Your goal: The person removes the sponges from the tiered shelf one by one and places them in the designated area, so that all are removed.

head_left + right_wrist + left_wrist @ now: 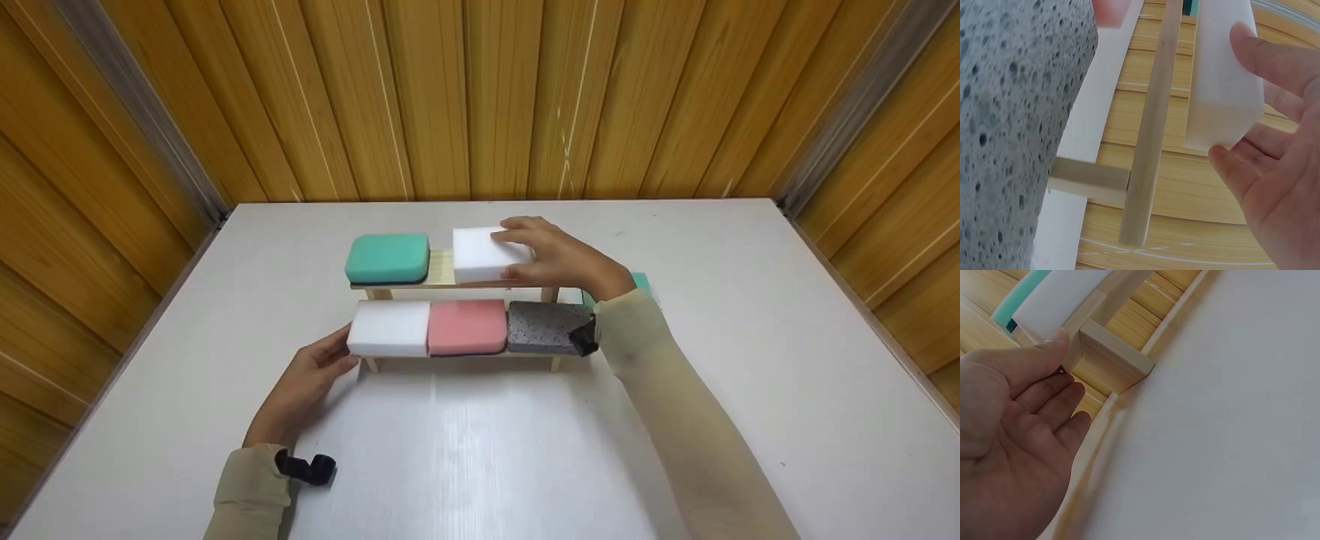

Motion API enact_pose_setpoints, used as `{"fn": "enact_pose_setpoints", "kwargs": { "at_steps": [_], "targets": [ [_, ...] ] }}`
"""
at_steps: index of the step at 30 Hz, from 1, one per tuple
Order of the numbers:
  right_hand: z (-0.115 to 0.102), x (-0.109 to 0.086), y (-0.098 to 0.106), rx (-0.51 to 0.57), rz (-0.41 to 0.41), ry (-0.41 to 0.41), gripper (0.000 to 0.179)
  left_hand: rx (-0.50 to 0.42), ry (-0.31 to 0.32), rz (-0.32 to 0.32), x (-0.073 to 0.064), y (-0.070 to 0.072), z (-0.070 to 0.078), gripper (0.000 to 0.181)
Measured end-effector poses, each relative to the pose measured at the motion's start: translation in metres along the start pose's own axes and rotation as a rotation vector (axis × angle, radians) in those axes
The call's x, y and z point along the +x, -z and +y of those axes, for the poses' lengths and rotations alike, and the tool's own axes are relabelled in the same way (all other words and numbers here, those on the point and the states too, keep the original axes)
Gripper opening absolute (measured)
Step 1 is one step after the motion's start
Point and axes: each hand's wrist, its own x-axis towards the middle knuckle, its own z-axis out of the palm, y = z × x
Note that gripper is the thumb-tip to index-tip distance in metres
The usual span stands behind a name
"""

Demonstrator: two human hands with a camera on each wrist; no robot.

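My right hand [559, 255] grips a white sponge block [480, 255] at the right part of the upper shelf [441, 268] of a small two-tier wooden rack. In the right wrist view a narrow gap shows between this sponge [1224, 73] and the shelf board [1154, 112]; my thumb and fingertips touch its sides. My left hand [307, 382] holds the left end of the lower tier, with the thumb by the board's edge [1075, 340], just under another white sponge [390, 328]. Part of the left index finger is hidden behind the rack.
A green sponge [388, 257] lies on the upper shelf's left. On the lower tier, a pink sponge [467, 327] and a grey pumice-like block [547, 328] sit beside the white one. Another green item [641, 282] is partly hidden behind my right wrist, on the white table [480, 450].
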Motion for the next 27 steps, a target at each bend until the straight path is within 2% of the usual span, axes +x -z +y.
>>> {"fn": "enact_pose_setpoints", "kwargs": {
  "at_steps": [10,16,21,27],
  "targets": [
    [0.007,-0.009,0.008,0.011,-0.005,-0.042,0.059,-0.022,0.016,0.006,0.0,0.0,-0.001,0.061],
    [0.011,-0.016,0.014,0.028,-0.011,-0.071,0.058,-0.018,0.0,0.007,-0.001,0.0,-0.001,0.06],
    [0.016,-0.02,0.018,0.006,-0.003,-0.068,0.058,-0.003,-0.012,0.0,-0.001,0.0,0.001,0.06],
    [0.021,-0.026,0.021,0.0,0.01,-0.048,0.057,-0.041,-0.005,-0.018,-0.001,0.0,0.001,0.06]
  ]
}}
